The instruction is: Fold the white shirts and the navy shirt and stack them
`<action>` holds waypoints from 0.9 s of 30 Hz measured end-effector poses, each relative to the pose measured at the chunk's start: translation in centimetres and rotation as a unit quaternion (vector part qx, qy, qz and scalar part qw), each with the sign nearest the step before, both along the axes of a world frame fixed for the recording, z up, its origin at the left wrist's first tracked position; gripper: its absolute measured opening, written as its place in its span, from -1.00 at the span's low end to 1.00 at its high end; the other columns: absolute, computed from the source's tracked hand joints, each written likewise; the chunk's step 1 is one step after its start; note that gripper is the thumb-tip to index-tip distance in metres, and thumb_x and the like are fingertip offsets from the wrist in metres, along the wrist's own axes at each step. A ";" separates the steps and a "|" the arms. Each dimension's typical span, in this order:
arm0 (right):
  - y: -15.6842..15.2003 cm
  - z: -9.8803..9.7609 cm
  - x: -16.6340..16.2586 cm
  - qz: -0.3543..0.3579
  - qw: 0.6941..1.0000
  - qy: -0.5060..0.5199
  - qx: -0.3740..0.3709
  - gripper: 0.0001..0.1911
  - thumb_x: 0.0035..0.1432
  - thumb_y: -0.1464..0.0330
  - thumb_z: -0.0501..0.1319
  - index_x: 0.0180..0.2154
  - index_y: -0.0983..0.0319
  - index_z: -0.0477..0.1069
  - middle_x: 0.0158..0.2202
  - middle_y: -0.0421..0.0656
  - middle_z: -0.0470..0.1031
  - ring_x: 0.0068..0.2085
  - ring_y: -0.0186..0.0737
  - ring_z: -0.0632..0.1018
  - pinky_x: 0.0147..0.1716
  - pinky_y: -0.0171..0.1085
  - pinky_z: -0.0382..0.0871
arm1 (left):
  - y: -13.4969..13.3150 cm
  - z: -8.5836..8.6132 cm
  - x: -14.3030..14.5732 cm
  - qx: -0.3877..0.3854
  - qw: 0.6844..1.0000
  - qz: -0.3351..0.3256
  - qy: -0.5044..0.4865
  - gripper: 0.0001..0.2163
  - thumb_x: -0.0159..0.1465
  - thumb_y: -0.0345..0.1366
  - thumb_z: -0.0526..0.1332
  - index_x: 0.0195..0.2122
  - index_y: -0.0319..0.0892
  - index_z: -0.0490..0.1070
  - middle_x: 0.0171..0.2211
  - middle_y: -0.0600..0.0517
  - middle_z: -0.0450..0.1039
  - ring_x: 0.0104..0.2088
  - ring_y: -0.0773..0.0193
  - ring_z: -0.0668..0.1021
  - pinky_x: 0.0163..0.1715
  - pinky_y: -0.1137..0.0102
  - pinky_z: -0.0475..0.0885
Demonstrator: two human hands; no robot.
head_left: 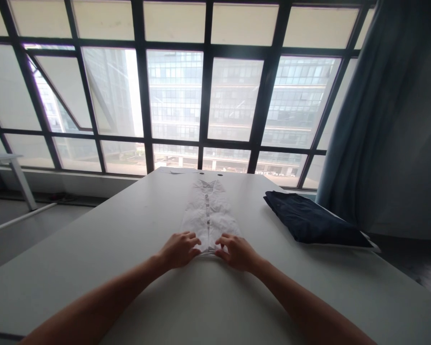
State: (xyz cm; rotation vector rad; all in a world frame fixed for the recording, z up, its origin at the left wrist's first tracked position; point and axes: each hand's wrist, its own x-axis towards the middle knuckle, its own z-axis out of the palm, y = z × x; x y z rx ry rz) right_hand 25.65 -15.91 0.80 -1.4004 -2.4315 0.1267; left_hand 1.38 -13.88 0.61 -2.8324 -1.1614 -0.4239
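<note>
A white collared shirt lies on the white table, its collar toward the window and its button front facing up. The sides look folded in, so it forms a narrow strip. At the near edge of the shirt, my left hand pinches the left part of the hem between thumb and curled fingers. My right hand does the same on the right part, a short gap away. Both fingertips rest close to the tabletop. Some of the cloth under the fingers is hidden.
A folded dark navy garment lies along the table's right side. Two dark round holes show at the table's far end. Beyond stands a large framed window, with a blue-grey curtain at right. Another white table is at left.
</note>
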 end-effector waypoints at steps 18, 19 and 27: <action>0.6 -0.9 -2.3 -0.036 0.998 0.040 0.018 -0.79 0.15 0.23 0.24 -0.22 0.20 0.52 -0.20 -0.11 0.55 -0.25 -0.17 0.54 -0.26 -0.29 0.33 | 1.0 -1.7 1.4 0.052 0.998 -0.021 0.008 -0.78 0.44 -0.31 0.01 -0.29 -0.20 0.40 -0.29 0.00 0.47 -0.31 0.26 0.51 -0.30 0.41 0.41; 0.6 -0.9 -2.5 -0.042 0.998 0.034 0.021 -0.81 0.16 0.27 0.23 -0.23 0.20 0.52 -0.20 -0.10 0.55 -0.23 -0.17 0.53 -0.25 -0.29 0.33 | 1.1 -1.8 1.4 0.056 0.998 -0.020 -0.003 -0.77 0.44 -0.31 0.00 -0.29 -0.19 0.38 -0.29 0.00 0.46 -0.31 0.26 0.50 -0.30 0.41 0.41; 0.2 1.3 -1.5 0.025 0.994 -0.015 0.109 -0.78 0.26 0.46 0.04 -0.30 0.28 0.46 -0.27 -0.04 0.50 -0.20 -0.15 0.46 -0.15 -0.24 0.30 | 0.6 -1.1 1.1 0.056 0.986 -0.080 -0.133 -0.76 0.45 -0.29 -0.06 -0.26 -0.17 0.36 -0.24 -0.07 0.46 -0.21 0.20 0.48 -0.17 0.31 0.41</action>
